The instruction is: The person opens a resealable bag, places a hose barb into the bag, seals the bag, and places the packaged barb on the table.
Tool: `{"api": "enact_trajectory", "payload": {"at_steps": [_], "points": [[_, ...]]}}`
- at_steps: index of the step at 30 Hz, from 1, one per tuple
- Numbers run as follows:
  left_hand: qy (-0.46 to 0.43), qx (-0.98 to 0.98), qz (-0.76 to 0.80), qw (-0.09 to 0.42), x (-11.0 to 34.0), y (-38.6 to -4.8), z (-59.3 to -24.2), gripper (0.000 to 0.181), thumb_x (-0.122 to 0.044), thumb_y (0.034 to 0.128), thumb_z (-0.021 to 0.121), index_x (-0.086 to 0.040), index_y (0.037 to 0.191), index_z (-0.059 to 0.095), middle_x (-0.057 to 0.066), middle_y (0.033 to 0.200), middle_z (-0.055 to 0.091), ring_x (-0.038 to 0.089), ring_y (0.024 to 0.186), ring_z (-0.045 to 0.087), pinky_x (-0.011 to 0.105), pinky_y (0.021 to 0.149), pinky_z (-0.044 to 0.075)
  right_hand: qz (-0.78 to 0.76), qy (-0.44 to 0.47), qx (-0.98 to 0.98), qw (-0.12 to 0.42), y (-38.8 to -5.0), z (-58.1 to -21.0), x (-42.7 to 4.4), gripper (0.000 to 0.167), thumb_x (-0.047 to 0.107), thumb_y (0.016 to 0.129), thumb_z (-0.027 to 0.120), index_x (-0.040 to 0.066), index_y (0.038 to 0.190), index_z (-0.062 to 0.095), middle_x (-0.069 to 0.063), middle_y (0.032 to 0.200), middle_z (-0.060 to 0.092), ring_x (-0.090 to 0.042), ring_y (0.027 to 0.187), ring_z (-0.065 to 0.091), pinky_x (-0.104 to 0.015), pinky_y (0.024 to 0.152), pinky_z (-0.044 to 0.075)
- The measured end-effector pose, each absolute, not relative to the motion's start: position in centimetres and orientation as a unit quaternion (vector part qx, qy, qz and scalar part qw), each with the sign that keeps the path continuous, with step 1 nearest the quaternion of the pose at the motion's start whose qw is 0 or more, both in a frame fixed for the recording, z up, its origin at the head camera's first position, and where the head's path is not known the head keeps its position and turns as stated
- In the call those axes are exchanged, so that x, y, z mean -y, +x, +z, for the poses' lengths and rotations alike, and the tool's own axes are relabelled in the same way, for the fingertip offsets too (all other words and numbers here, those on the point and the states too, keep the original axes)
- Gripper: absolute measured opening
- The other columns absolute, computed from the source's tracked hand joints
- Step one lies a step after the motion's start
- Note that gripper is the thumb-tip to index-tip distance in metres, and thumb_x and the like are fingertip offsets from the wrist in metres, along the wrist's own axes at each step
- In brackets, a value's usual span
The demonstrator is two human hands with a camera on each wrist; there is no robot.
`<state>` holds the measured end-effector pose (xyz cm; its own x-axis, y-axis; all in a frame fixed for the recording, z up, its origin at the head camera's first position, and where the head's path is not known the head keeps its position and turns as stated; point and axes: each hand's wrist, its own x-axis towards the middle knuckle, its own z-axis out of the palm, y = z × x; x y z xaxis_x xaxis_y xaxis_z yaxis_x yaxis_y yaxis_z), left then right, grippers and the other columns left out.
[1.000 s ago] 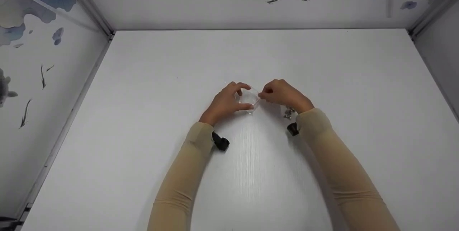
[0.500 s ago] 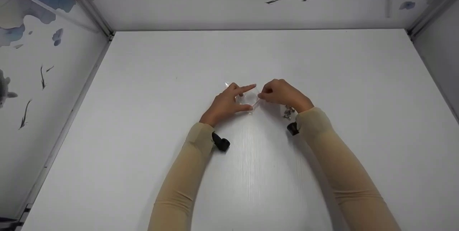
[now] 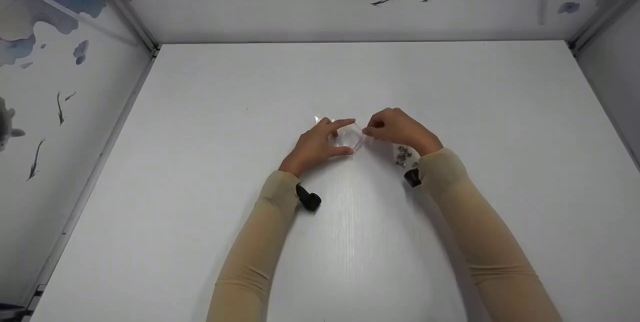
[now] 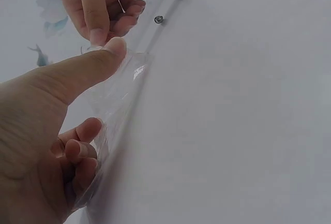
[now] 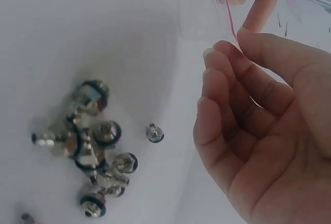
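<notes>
A clear plastic zip bag with a red strip along its mouth is stretched between both hands, near the table's middle. My left hand holds it; in the left wrist view the lower fingers curl against the film, while thumb and index finger spread the mouth. At the right edge of the bag, my right hand pinches the red-lined rim between thumb and index finger. Beside the right wrist lie several small metal fittings with dark rings, in a loose heap. I cannot see anything inside the bag.
One single fitting lies apart from the heap, and another small piece shows at the frame's lower edge. The white table meets patterned walls at the back and left.
My left index finger has straightened along the bag's mouth. A shiny bag corner now shows behind that hand. My right hand has shifted slightly right, still pinching the rim.
</notes>
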<state>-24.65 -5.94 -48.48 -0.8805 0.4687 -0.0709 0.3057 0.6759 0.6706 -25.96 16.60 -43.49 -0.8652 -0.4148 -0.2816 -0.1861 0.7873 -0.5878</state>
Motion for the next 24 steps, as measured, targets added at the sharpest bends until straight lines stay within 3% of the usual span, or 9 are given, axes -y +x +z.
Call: {"api": "enact_trajectory", "payload": {"at_steps": [5, 12, 17, 20, 24], "points": [[0.206, -0.905, 0.351, 0.123, 5.9, -24.6, -48.6, 0.069, -0.048, 0.0798, 0.074, -0.043, 0.142, 0.044, 0.0, 0.104, 0.05, 0.016, 0.086, 0.046, 0.034, 0.08, 0.04, -0.286, -0.187, -0.921, 0.186, -26.1, -43.1, -17.9, 0.02, 0.021, 0.095, 0.06, 0.007, 0.105, 0.072, -0.01, 0.096, 0.068, -0.019, 0.08, 0.056, -0.032, 0.072, 0.046], [0.198, -0.906, 0.353, 0.124, 5.8, -24.5, -48.4, 0.07, -0.049, 0.0796, 0.074, -0.045, 0.142, 0.042, 0.0, 0.106, 0.052, 0.018, 0.092, 0.05, 0.04, 0.09, 0.043, -0.249, -0.22, -0.925, 0.185, -26.1, -43.0, -19.9, 0.019, 0.008, 0.09, 0.065, 0.004, 0.109, 0.07, -0.011, 0.105, 0.068, -0.024, 0.094, 0.06, -0.041, 0.087, 0.05], [0.189, -0.905, 0.358, 0.132, 5.8, -24.3, -48.5, 0.07, -0.049, 0.0799, 0.073, -0.049, 0.141, 0.04, -0.001, 0.108, 0.054, 0.021, 0.118, 0.051, 0.045, 0.103, 0.038, -0.239, -0.235, -0.924, 0.185, -26.2, -43.5, -20.8, 0.02, 0.005, 0.089, 0.067, 0.003, 0.108, 0.071, -0.012, 0.106, 0.069, -0.025, 0.095, 0.062, -0.042, 0.088, 0.05], [0.188, -0.905, 0.358, 0.133, 5.8, -24.3, -48.3, 0.07, -0.049, 0.0803, 0.073, -0.049, 0.142, 0.039, -0.002, 0.105, 0.055, 0.023, 0.137, 0.039, 0.046, 0.109, 0.033, -0.233, -0.237, -0.925, 0.185, -26.1, -43.8, -20.9, 0.021, 0.004, 0.088, 0.067, 0.004, 0.109, 0.072, -0.012, 0.107, 0.069, -0.025, 0.095, 0.062, -0.042, 0.087, 0.051], [0.196, -0.904, 0.358, 0.126, 5.7, -24.3, -48.2, 0.07, -0.046, 0.081, 0.074, -0.045, 0.142, 0.041, -0.002, 0.099, 0.057, 0.021, 0.131, 0.046, 0.043, 0.103, 0.038, -0.224, -0.223, -0.929, 0.194, -26.1, -43.9, -20.9, 0.022, 0.004, 0.088, 0.067, 0.006, 0.109, 0.073, -0.011, 0.107, 0.069, -0.024, 0.094, 0.063, -0.04, 0.086, 0.052]]}}
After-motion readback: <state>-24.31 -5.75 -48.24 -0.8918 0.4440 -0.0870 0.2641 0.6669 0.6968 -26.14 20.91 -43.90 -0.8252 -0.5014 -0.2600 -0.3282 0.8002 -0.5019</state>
